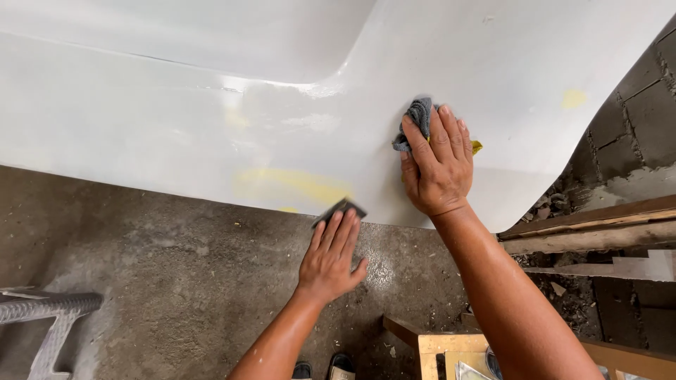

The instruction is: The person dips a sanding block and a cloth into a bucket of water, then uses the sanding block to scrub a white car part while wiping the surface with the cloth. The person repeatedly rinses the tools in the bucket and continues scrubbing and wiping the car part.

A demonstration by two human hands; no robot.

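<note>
A grey cloth [417,119] lies bunched against the white glossy panel [176,134], pinned under the fingers of the right hand [438,165], whose grip is pressed flat over it; a yellow scrap [477,146] peeks out beside the fingertips. Lower, at the panel's bottom edge, the left hand [329,257] presses a dark sanding pad [340,210] with fingers extended, just below a yellowish sanded patch [296,184]. Beneath is the concrete floor [155,267], with a wooden frame [451,348] near the right forearm.
</note>
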